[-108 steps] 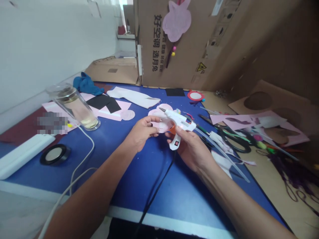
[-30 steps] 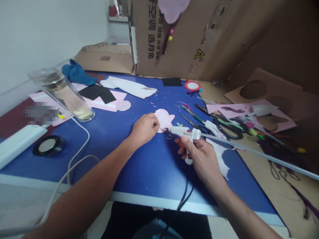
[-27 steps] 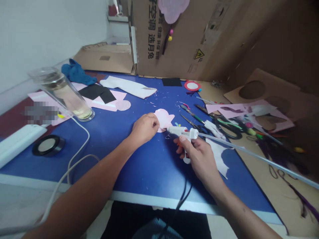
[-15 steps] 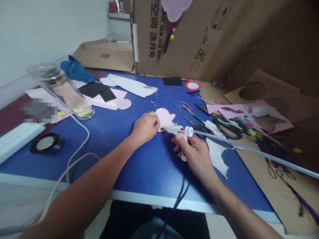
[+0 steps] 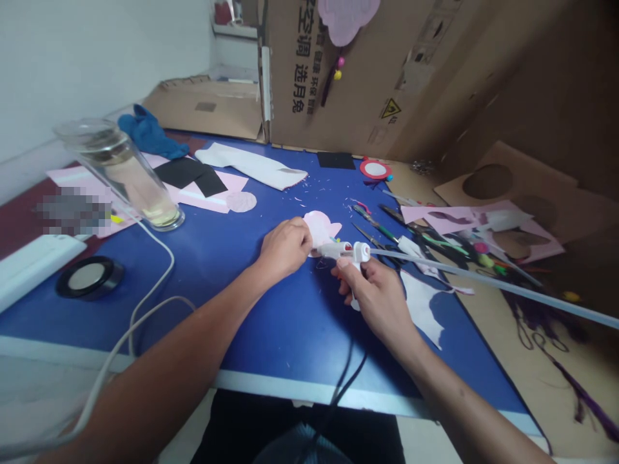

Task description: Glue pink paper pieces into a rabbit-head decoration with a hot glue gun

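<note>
A pink scallop-edged felt or paper cutout (image 5: 320,231) lies on the blue table. My left hand (image 5: 289,246) is closed at its left edge, fingers curled, pinching it. From the right, my right hand (image 5: 374,287) grips a white hot glue gun (image 5: 344,251) by its handle. The nozzle points left at the cutout's lower edge, close to my left fingertips; whether it touches is too small to tell. A long translucent glue stick (image 5: 483,276) runs out of the gun's back toward the right.
A tilted-looking glass of liquid (image 5: 140,183), a black tape roll (image 5: 91,278) and a white cable (image 5: 164,248) are at left. Scissors (image 5: 374,238), pink scraps (image 5: 449,219) and a white scrap (image 5: 418,306) lie at right. A cardboard wall (image 5: 358,122) stands behind.
The glue gun and my right hand have shifted very slightly left. My left hand stays at the cutout, and the view has moved a little.
</note>
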Demonstrator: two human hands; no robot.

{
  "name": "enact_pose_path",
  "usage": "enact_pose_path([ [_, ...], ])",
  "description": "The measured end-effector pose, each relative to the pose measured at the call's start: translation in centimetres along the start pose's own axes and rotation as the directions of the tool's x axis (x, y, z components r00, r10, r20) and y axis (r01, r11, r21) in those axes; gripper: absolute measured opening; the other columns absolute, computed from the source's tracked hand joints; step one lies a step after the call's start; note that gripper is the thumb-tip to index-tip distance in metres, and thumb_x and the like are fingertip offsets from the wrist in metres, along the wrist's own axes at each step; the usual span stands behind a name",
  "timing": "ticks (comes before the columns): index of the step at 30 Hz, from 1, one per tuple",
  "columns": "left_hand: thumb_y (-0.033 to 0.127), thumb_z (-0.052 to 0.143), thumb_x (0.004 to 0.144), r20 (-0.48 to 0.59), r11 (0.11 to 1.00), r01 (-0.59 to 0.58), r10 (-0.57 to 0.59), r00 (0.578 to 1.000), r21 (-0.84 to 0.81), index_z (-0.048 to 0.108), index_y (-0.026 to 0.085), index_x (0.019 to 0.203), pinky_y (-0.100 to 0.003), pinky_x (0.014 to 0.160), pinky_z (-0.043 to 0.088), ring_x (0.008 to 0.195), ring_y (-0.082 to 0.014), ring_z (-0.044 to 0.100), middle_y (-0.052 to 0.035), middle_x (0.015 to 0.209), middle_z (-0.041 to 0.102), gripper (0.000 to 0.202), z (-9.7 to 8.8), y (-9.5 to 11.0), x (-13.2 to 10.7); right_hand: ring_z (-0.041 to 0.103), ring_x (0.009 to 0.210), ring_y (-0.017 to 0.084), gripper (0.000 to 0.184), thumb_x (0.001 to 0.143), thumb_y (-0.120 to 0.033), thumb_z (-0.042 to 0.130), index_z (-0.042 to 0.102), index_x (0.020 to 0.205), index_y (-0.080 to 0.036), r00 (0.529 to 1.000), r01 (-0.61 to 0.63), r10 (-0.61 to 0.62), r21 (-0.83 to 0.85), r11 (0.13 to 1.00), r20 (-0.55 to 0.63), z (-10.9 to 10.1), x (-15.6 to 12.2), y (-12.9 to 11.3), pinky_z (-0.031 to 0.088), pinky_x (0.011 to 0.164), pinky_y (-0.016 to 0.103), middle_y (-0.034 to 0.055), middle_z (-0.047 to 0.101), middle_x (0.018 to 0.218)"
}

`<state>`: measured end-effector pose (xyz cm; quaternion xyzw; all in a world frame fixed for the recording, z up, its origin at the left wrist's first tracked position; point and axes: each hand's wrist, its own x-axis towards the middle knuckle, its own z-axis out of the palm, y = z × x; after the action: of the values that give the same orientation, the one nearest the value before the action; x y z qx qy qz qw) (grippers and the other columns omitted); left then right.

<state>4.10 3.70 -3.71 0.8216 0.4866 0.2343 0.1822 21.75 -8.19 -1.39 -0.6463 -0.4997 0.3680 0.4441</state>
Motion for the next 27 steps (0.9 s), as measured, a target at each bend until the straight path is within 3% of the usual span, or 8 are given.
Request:
enact_pose_path([
  [27, 0.011, 0.064, 0.097, -0.003, 1.000, 0.000, 0.000, 1.000, 0.019, 0.071, 0.024, 0.077, -0.039, 0.087, 0.054, 0.104, -0.0259, 0.071, -0.0054, 0.114, 0.081, 0.024, 0.09, -0.03, 0.00, 0.058, 0.050, 0.016, 0.046, 0.098, -0.063, 0.068, 0.070, 0.079, -0.021, 1.000, 0.018, -0.018, -0.017, 1.000, -0.011, 0.25, 0.21, -0.53, 0.046, 0.050, 0.029, -0.0003, 0.062, 0.061],
])
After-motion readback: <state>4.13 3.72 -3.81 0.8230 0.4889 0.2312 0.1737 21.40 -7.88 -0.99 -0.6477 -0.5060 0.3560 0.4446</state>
